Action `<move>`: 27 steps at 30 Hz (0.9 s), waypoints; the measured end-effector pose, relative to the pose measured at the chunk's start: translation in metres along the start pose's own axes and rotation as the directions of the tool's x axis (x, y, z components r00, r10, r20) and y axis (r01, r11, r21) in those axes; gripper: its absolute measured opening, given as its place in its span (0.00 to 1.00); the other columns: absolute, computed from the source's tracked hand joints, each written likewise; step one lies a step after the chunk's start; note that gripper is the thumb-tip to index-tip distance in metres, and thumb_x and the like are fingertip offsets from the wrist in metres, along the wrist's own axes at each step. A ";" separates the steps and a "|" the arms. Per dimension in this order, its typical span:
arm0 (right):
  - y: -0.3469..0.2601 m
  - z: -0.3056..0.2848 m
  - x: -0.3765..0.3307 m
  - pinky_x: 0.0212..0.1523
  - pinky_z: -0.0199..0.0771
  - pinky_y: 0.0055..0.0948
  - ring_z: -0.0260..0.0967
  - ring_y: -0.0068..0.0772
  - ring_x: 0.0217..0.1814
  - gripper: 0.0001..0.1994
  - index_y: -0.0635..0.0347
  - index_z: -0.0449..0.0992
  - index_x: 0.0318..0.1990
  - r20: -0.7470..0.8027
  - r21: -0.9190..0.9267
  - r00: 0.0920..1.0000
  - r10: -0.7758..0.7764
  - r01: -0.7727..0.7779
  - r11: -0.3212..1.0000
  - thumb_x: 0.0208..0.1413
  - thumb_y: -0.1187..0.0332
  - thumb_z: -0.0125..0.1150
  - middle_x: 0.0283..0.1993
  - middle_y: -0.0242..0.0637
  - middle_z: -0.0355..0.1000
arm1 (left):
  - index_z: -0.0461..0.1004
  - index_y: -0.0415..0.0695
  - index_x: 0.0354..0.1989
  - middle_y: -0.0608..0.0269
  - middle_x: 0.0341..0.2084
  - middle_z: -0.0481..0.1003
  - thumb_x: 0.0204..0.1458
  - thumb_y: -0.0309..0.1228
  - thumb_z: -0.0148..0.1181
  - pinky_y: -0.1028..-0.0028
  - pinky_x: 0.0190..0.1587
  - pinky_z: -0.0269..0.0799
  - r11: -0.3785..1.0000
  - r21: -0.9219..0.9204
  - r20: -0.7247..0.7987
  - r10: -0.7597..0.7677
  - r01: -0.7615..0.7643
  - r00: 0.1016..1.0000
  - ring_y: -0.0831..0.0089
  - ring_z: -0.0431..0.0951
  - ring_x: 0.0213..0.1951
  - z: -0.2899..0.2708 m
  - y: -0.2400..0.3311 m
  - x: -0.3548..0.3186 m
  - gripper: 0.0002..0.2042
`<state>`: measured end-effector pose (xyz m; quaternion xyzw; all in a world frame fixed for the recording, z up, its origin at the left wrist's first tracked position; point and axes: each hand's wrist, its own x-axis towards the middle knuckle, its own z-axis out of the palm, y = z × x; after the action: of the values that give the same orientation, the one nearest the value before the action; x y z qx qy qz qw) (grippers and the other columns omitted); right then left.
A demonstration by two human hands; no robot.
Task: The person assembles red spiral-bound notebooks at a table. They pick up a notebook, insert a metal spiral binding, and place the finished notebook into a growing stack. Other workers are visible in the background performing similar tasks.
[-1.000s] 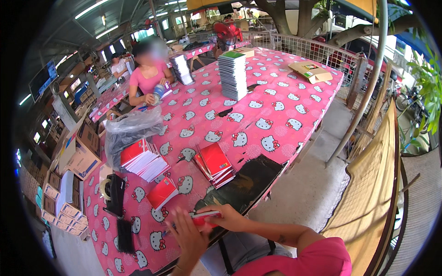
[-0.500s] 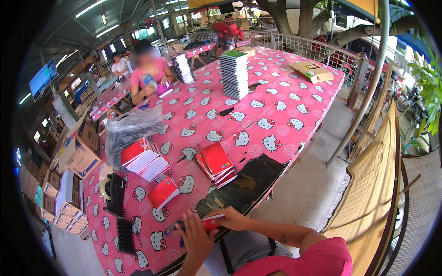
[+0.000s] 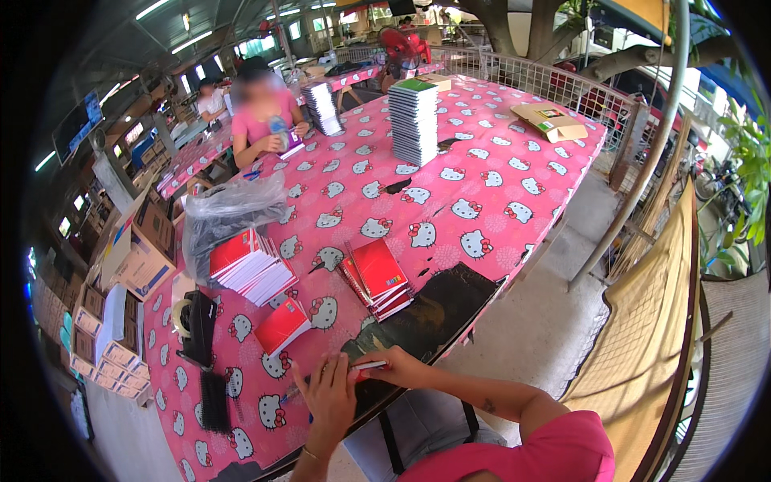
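Your left hand (image 3: pixel 331 395) and your right hand (image 3: pixel 399 368) meet at the near edge of the pink table (image 3: pixel 498 185). Together they hold a thin red book (image 3: pixel 368 365) between them. Your right fingers are closed on its end, and your left hand lies flat against it with the fingers spread a little.

Just past your hands lies a black mat (image 3: pixel 426 317). A single red book (image 3: pixel 281 326) sits to the left of it. A small pile of red books (image 3: pixel 377 277) sits a bit farther back. A bigger pile of red books (image 3: pixel 247 267) leans by a grey plastic bag (image 3: pixel 227 215).

A tall stack of books (image 3: pixel 414 120) stands in the middle of the table. A flat cardboard box (image 3: pixel 550 120) lies far off on the right. Another person in a pink shirt (image 3: pixel 261 120) works at the far side.
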<state>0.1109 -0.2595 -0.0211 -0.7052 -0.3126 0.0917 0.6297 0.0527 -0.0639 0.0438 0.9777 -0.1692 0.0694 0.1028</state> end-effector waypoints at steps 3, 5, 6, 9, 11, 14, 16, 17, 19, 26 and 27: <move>0.001 -0.003 0.004 0.47 0.76 0.31 0.79 0.34 0.43 0.18 0.61 0.76 0.55 0.020 0.043 1.000 -0.004 0.003 0.999 0.57 0.73 0.64 0.45 0.46 0.80 | 0.69 0.36 0.58 0.46 0.64 0.63 0.62 0.47 0.54 0.37 0.69 0.38 0.995 -0.100 0.172 0.037 -0.020 0.984 0.47 0.60 0.67 -0.007 -0.011 0.002 0.27; 0.000 -0.001 0.002 0.48 0.76 0.32 0.80 0.38 0.43 0.18 0.61 0.76 0.55 0.036 0.002 0.999 -0.015 0.015 1.000 0.56 0.73 0.64 0.46 0.46 0.80 | 0.66 0.33 0.60 0.43 0.65 0.61 0.63 0.50 0.50 0.36 0.69 0.36 0.998 0.041 -0.008 0.058 -0.057 0.998 0.44 0.58 0.68 -0.006 0.003 0.004 0.30; 0.002 0.000 0.001 0.47 0.76 0.31 0.79 0.34 0.42 0.18 0.62 0.76 0.55 0.036 0.008 0.999 0.005 -0.005 1.000 0.57 0.73 0.64 0.45 0.47 0.80 | 0.65 0.32 0.61 0.42 0.65 0.60 0.63 0.52 0.48 0.35 0.69 0.35 0.991 0.113 -0.097 0.080 -0.069 0.992 0.43 0.57 0.69 -0.004 0.012 0.006 0.32; 0.006 -0.002 0.002 0.45 0.75 0.30 0.78 0.28 0.41 0.18 0.63 0.76 0.56 0.028 -0.003 1.000 0.015 -0.015 1.000 0.58 0.71 0.64 0.43 0.48 0.80 | 0.59 0.28 0.64 0.36 0.67 0.56 0.64 0.56 0.42 0.32 0.68 0.33 0.968 0.210 -0.178 0.176 -0.138 0.968 0.38 0.51 0.70 0.045 0.016 -0.025 0.38; 0.006 0.000 0.001 0.45 0.75 0.31 0.79 0.32 0.42 0.17 0.63 0.76 0.55 0.016 -0.021 1.000 -0.014 0.014 1.000 0.58 0.71 0.64 0.44 0.48 0.80 | 0.55 0.26 0.65 0.32 0.68 0.53 0.64 0.58 0.38 0.31 0.67 0.32 0.979 0.136 -0.171 0.174 -0.151 0.970 0.35 0.49 0.71 0.055 0.017 -0.034 0.40; 0.005 0.002 0.002 0.45 0.76 0.32 0.80 0.38 0.42 0.17 0.62 0.76 0.55 0.021 0.037 0.999 -0.048 0.047 0.998 0.58 0.72 0.63 0.44 0.48 0.80 | 0.58 0.28 0.65 0.34 0.67 0.55 0.63 0.60 0.38 0.32 0.67 0.36 0.981 0.175 -0.183 0.110 -0.077 0.977 0.37 0.52 0.70 0.037 0.017 -0.007 0.41; -0.001 0.001 0.001 0.47 0.75 0.33 0.79 0.41 0.44 0.16 0.62 0.77 0.55 0.072 -0.005 0.997 0.028 -0.027 1.000 0.58 0.74 0.61 0.46 0.49 0.79 | 0.60 0.30 0.65 0.36 0.66 0.58 0.63 0.61 0.38 0.33 0.67 0.38 0.975 0.214 -0.191 0.108 -0.066 0.976 0.39 0.54 0.69 0.038 0.016 -0.013 0.41; -0.004 -0.002 0.004 0.48 0.75 0.33 0.79 0.43 0.46 0.16 0.63 0.77 0.54 0.087 -0.036 0.995 0.054 -0.051 0.998 0.58 0.75 0.61 0.46 0.50 0.79 | 0.60 0.30 0.65 0.36 0.66 0.59 0.63 0.60 0.38 0.34 0.68 0.38 0.970 0.215 -0.198 0.156 -0.113 0.968 0.40 0.55 0.69 0.056 0.015 -0.029 0.40; 0.002 0.000 0.003 0.46 0.75 0.33 0.80 0.43 0.45 0.17 0.64 0.76 0.54 0.032 0.005 0.999 -0.026 0.026 1.000 0.57 0.75 0.61 0.44 0.51 0.79 | 0.58 0.29 0.65 0.34 0.66 0.58 0.64 0.60 0.37 0.34 0.68 0.37 0.955 0.231 -0.191 0.229 -0.183 0.954 0.39 0.54 0.70 0.065 0.016 -0.030 0.40; 0.006 0.000 -0.001 0.45 0.74 0.36 0.79 0.43 0.43 0.16 0.65 0.75 0.54 0.029 -0.025 0.998 -0.059 0.060 0.998 0.59 0.73 0.61 0.43 0.49 0.79 | 0.62 0.32 0.64 0.39 0.65 0.62 0.64 0.56 0.41 0.36 0.69 0.37 0.969 0.141 -0.203 0.228 -0.203 0.952 0.44 0.59 0.68 0.060 0.026 -0.033 0.36; 0.006 -0.001 0.001 0.45 0.75 0.35 0.79 0.44 0.43 0.16 0.65 0.75 0.53 0.046 -0.009 0.998 -0.045 0.046 0.999 0.57 0.73 0.62 0.42 0.50 0.79 | 0.64 0.34 0.63 0.43 0.64 0.64 0.64 0.55 0.44 0.37 0.69 0.39 0.966 0.128 -0.238 0.251 -0.226 0.938 0.47 0.62 0.67 0.067 0.026 -0.040 0.34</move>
<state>0.1142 -0.2593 -0.0259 -0.6986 -0.3435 0.0920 0.6208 0.0132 -0.0898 -0.0235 0.9371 -0.2684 0.2132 0.0661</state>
